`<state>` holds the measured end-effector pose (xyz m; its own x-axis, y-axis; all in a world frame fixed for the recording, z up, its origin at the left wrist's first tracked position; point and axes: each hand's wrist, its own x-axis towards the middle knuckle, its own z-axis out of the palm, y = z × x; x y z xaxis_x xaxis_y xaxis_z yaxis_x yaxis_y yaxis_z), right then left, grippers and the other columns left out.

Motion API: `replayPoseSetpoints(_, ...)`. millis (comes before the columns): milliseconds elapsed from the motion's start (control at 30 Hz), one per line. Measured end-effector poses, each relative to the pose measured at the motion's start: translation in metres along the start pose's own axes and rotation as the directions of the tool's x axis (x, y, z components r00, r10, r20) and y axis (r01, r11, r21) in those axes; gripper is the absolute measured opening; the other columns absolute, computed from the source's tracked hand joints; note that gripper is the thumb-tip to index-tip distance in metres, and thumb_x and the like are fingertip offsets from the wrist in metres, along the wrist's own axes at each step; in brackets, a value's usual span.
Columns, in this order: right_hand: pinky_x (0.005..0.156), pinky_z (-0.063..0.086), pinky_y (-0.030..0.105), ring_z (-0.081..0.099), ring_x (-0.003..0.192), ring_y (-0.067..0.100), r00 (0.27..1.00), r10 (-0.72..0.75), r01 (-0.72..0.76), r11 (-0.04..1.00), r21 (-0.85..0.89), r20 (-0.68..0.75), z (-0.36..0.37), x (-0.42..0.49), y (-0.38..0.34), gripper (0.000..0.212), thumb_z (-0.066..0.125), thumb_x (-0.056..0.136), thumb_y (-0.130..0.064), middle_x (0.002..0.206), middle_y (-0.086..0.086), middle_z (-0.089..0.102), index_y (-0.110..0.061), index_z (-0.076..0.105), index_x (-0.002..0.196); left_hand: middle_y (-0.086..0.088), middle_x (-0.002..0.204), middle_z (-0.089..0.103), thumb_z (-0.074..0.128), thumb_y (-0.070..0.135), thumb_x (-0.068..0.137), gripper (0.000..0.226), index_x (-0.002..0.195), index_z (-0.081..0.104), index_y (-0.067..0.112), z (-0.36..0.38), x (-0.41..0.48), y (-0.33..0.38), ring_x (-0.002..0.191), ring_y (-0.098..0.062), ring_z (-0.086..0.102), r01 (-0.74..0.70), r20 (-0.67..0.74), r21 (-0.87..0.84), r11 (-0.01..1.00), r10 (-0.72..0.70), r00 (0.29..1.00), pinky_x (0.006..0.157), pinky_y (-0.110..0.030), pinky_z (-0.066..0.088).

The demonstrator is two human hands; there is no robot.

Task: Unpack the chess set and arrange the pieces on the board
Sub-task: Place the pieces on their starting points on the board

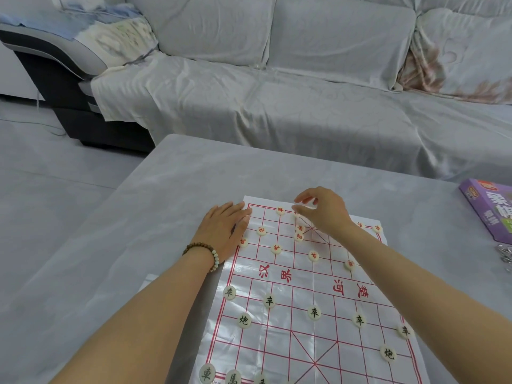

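A white plastic chess board sheet (302, 284) with red lines lies on the grey table. Several round cream pieces with red characters (276, 248) stand on its far half, and several with dark characters (314, 312) on the near half. My left hand (221, 231), with a bead bracelet on the wrist, lies flat with straight fingers on the board's far left corner. My right hand (321, 209) hovers over the far edge, fingers curled down at a red piece (296, 213); whether it pinches that piece is hidden. Two red pieces (299, 232) sit close together just below it.
A purple chess set box (490, 212) lies at the table's right edge, with a metal object (505, 256) beside it. A sofa under a pale cover (277, 106) stands behind the table. Grey floor lies to the left.
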<state>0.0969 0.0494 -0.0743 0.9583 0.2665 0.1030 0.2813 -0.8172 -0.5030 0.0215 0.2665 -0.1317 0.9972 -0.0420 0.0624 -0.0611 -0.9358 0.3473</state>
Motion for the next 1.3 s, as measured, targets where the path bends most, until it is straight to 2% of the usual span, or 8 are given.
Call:
replayPoseSetpoints(133,0.075,0.045,0.023,0.052,0.078,0.005,0.998,0.034,-0.033,0.999,-0.022,0.059,-0.014,-0.029,0.009,0.021,0.067,0.08,-0.044,0.093,-0.006,0.063,-0.024,0.065,0.086,0.01,0.151,0.027,-0.002,0.056,0.087,0.07,0.142,0.032,0.031,0.0,-0.001,0.0,0.142,-0.011,0.016,-0.012,-0.008,0.006,1.0,0.012,1.0,0.115,-0.031,0.003)
replayPoseSetpoints(367,0.093,0.044,0.036,0.055,0.086,0.01,0.989,0.144,-0.133,0.969,-0.21,0.038,0.006,-0.049,0.005,0.046,0.06,0.073,-0.068,0.084,-0.01,0.059,-0.024,0.066,0.082,0.009,0.151,0.027,0.006,0.05,0.092,0.059,0.142,0.031,0.03,0.0,0.0,0.0,0.142,-0.012,0.016,-0.009,-0.004,0.021,1.0,0.009,1.0,0.115,-0.031,0.004)
replayPoseSetpoints(600,0.094,0.036,0.035,0.055,0.092,0.012,0.987,0.162,-0.163,0.971,-0.174,-0.02,0.013,-0.054,0.003,0.03,0.064,0.079,-0.055,0.086,-0.01,0.058,-0.025,0.061,0.081,0.009,0.151,0.027,0.004,0.052,0.089,0.063,0.142,0.032,0.031,0.0,0.0,0.0,0.141,-0.012,0.017,-0.006,-0.008,0.008,1.0,0.006,1.0,0.115,-0.032,0.004)
replayPoseSetpoints(700,0.095,0.037,0.034,0.053,0.093,0.01,0.992,0.128,-0.125,0.98,-0.154,0.013,0.009,-0.056,0.002,0.026,0.065,0.081,-0.047,0.097,-0.007,0.063,-0.024,0.067,0.092,0.009,0.151,0.027,0.003,0.053,0.088,0.065,0.142,0.032,0.03,0.0,0.0,0.001,0.142,-0.012,0.016,-0.009,-0.01,0.009,1.0,0.009,1.0,0.115,-0.032,0.004)
replayPoseSetpoints(867,0.094,0.043,0.032,0.051,0.09,0.006,0.998,-0.053,0.053,0.999,0.009,0.024,0.002,-0.039,-0.02,0.026,0.067,0.083,-0.04,0.103,-0.006,0.064,-0.021,0.068,0.1,0.009,0.152,0.026,0.003,0.052,0.09,0.064,0.142,0.031,0.03,-0.001,-0.001,0.002,0.142,-0.012,0.016,-0.012,-0.01,-0.002,1.0,0.012,1.0,0.115,-0.032,0.004)
replayPoseSetpoints(1067,0.094,0.033,0.031,0.054,0.102,0.013,0.967,-0.204,0.237,0.939,-0.247,0.151,0.023,0.02,-0.046,0.025,0.066,0.083,-0.039,0.107,-0.006,0.065,-0.024,0.066,0.103,0.01,0.152,0.025,0.013,0.041,0.099,0.049,0.142,0.031,0.03,-0.002,0.0,0.002,0.142,-0.01,0.015,-0.003,-0.012,-0.017,1.0,0.002,1.0,0.116,-0.03,0.003)
replayPoseSetpoints(1167,0.093,0.032,0.031,0.055,0.103,0.014,0.95,-0.203,0.271,0.913,-0.305,0.237,0.029,0.034,-0.046,0.022,0.064,0.085,-0.035,0.107,-0.007,0.065,-0.026,0.066,0.104,0.009,0.152,0.026,0.015,0.041,0.099,0.049,0.142,0.032,0.028,-0.002,0.0,0.001,0.141,-0.009,0.015,0.001,-0.015,-0.041,0.999,-0.001,1.0,0.116,-0.029,0.003)
replayPoseSetpoints(1300,0.095,0.039,0.034,0.055,0.105,0.014,0.955,-0.137,0.193,0.96,-0.201,0.264,0.035,0.035,-0.037,0.031,0.067,0.082,-0.036,0.113,-0.007,0.063,-0.028,0.063,0.112,0.009,0.152,0.025,0.016,0.042,0.099,0.049,0.143,0.03,0.027,-0.001,0.0,0.001,0.142,-0.009,0.014,0.003,-0.014,-0.046,0.999,-0.004,1.0,0.115,-0.028,0.001)
